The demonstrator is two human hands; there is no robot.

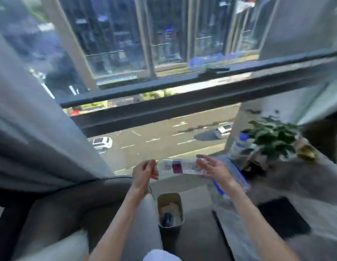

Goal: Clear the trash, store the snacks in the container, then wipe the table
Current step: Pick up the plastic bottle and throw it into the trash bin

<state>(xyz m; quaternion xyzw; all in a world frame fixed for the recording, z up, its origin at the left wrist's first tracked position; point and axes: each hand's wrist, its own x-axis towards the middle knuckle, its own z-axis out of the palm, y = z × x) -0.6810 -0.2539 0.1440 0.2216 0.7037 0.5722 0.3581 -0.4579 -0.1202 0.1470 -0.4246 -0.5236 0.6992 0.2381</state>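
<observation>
I hold a clear plastic wrapper (178, 166) with a purple label stretched between both hands, in front of the window. My left hand (144, 171) pinches its left end, and my right hand (213, 167) holds its right end with fingers spread. Below them on the floor stands a small bin (160, 208) with trash inside. A clear container with blue trim (232, 177) sits on the table (299, 174) just behind my right hand, partly hidden. The picture is blurred.
A potted plant (271, 136) and a bottle with a blue cap (242, 143) stand on the table at the right. A dark mat (283, 216) lies nearer me. Grey curtain (32, 129) hangs at the left. My knee (143, 217) is beside the bin.
</observation>
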